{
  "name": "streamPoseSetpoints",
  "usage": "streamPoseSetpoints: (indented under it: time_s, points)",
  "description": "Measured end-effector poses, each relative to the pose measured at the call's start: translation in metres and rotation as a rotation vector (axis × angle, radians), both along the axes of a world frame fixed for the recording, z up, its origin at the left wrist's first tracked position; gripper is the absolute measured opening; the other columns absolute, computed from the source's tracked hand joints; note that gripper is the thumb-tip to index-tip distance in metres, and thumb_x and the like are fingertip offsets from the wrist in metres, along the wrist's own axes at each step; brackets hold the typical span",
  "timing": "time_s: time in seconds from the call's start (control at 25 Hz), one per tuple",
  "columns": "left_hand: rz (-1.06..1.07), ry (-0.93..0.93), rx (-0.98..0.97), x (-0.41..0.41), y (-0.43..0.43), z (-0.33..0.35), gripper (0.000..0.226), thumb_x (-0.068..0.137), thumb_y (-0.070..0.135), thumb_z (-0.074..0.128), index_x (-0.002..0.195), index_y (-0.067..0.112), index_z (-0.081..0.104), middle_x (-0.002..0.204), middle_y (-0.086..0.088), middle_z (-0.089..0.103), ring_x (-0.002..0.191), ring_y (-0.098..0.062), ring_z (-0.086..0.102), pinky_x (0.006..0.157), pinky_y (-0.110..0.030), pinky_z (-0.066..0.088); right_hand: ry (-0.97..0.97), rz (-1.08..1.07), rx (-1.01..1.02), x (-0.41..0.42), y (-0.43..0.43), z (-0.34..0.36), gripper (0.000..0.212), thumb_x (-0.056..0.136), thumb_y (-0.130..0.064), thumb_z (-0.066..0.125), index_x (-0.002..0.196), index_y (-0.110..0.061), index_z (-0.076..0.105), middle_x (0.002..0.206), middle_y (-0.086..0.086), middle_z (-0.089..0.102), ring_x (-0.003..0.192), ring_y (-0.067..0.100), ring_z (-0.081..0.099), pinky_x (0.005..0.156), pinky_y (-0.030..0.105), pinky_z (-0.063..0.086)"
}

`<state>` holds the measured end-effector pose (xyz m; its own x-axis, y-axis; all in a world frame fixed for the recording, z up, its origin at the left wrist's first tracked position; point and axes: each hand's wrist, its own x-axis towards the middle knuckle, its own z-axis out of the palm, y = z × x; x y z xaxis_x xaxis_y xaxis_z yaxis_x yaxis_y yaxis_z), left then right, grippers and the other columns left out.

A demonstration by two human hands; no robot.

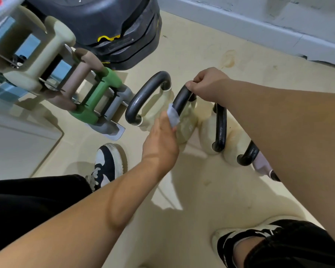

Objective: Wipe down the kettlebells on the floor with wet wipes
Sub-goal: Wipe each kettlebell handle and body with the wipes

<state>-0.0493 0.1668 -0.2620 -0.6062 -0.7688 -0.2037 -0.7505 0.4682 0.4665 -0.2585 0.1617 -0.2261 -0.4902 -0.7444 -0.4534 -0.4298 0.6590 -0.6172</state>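
Black handle [181, 100] is mid-wipe: right grip [207, 87] clasps its top, left grip [161, 138] pinches wipe [173, 116] at seven o'clock below; body [188, 130] likely next.

Kettlebells [220, 128] on beige floor [211, 190]

Four kettlebells in a row on the floor [201, 190], cream bodies, black loop handles: first kettlebell [152, 102], leftmost; second kettlebell [185, 130], just beside it; third kettlebell [220, 128]; fourth kettlebell [248, 155] (largely hidden). One wet wipe [173, 116], pale bluish, crumpled, pressed against the second's handle.
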Motion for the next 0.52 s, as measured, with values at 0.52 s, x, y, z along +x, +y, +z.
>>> streamPoseSetpoints:
  time_s: [0.52]
  points:
    - [-0.207, -0.243, -0.07, -0.082, -0.049, 0.01, 0.039, 0.09, 0.014, 0.036, 0.129, 0.012, 0.038, 0.105, -0.005, 0.048, 0.086, -0.025, 0.06, 0.062, -0.034, 0.037, 0.016, -0.026, 0.018, -0.005, -0.008, -0.004, 0.04, 0.098, -0.041, 0.056, 0.109, -0.007, 0.074, 0.108, 0.01, 0.071, 0.1, 0.029, 0.062, 0.079, 0.03, 0.045]
